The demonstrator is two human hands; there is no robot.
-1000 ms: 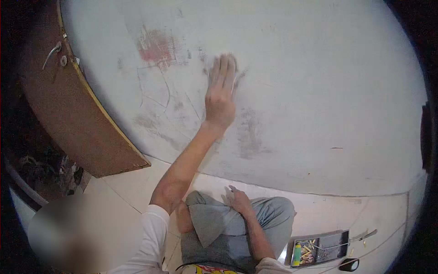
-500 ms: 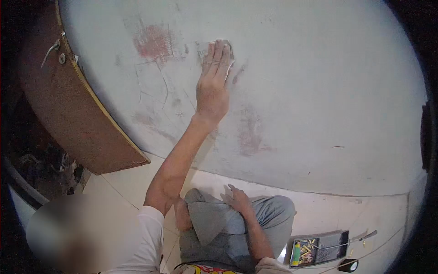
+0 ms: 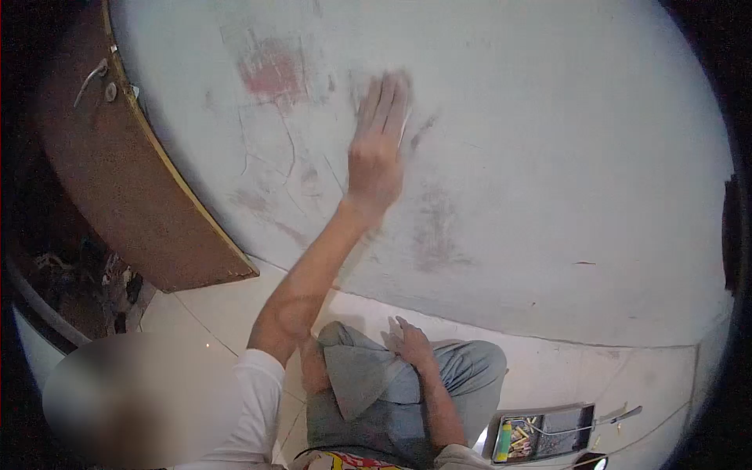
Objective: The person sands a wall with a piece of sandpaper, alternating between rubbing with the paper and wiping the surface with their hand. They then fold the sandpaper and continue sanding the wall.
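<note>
My left hand (image 3: 378, 149) is pressed against the pale wall (image 3: 564, 157), the arm stretched far up and forward. Under its fingers, which lie side by side and are smeared by motion, is a thin sheet that looks like sandpaper; a pale edge shows along the right of the fingers, and most of it is covered. Reddish scuffed patches (image 3: 272, 74) and fine cracks mark the wall around the hand. My right hand (image 3: 409, 342) rests by my bent knee in grey trousers (image 3: 474, 364), with its fingers apart and nothing visible in it.
At the left stands a brown door (image 3: 157, 211) with a metal handle (image 3: 91, 82). On the tiled floor (image 3: 207, 305) at lower right lies a black tray (image 3: 560, 442) holding small yellowish stubs and a thin metal rod. A blurred round patch hides the lower left.
The view has shifted slightly, moving the wall marks a little rightward. My left hand stays near the same wall area and is now more smeared. My right hand has kept its place.
</note>
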